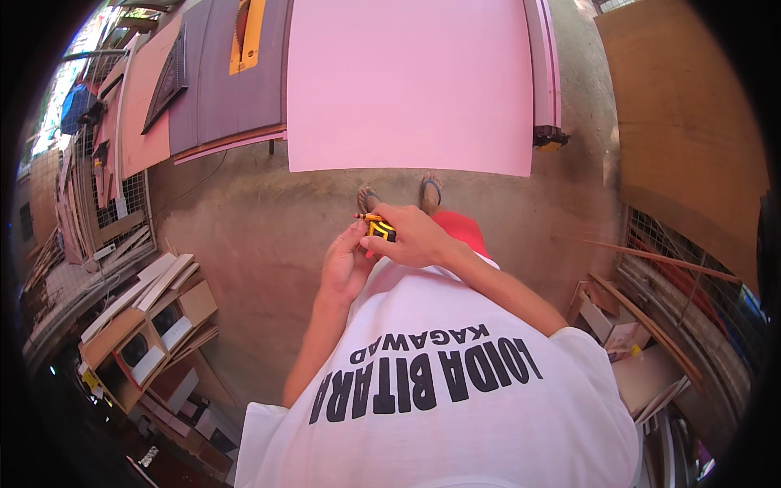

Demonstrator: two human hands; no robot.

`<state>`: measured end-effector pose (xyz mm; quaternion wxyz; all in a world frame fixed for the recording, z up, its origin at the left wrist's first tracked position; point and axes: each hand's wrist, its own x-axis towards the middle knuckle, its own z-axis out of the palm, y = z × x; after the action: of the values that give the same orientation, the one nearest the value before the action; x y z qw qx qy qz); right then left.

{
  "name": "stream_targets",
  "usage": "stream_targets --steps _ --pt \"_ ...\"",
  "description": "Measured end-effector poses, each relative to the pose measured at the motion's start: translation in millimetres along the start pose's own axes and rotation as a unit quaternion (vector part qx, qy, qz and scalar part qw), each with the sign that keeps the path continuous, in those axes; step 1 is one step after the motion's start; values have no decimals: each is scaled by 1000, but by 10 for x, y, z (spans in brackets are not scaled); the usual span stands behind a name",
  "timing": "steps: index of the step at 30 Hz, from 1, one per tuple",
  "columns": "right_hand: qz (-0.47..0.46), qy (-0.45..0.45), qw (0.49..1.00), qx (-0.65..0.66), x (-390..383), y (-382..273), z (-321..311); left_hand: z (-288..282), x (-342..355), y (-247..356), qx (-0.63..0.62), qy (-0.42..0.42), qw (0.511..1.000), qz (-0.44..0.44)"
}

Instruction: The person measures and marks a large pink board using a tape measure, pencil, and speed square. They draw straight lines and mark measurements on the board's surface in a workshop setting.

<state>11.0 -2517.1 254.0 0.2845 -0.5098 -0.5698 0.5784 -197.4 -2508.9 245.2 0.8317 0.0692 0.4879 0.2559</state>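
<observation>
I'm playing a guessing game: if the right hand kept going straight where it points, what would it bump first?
Probably the left hand, just past the tape measure that the right hand holds. They look very close, though depth is hard to judge here.

I see a bench (pixel 215 102) with a grey top and a yellow strip (pixel 249 37) set into it. A broad pink sheet (pixel 411 89) lies across it, its near edge jutting over the concrete floor (pixel 244 211); leftward lies a black triangular piece (pixel 172 80).
</observation>
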Motion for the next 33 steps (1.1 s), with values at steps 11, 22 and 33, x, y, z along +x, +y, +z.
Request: stream_targets --steps 11,22,33 --pt "18 -127 986 -108 -28 -253 -89 -68 -236 107 225 14 973 49" --pt "101 97 990 -32 -1343 498 -543 1055 298 456 571 -156 806 -5" --pt "157 308 915 208 -2043 525 -508 2506 585 168 573 -285 745 187"
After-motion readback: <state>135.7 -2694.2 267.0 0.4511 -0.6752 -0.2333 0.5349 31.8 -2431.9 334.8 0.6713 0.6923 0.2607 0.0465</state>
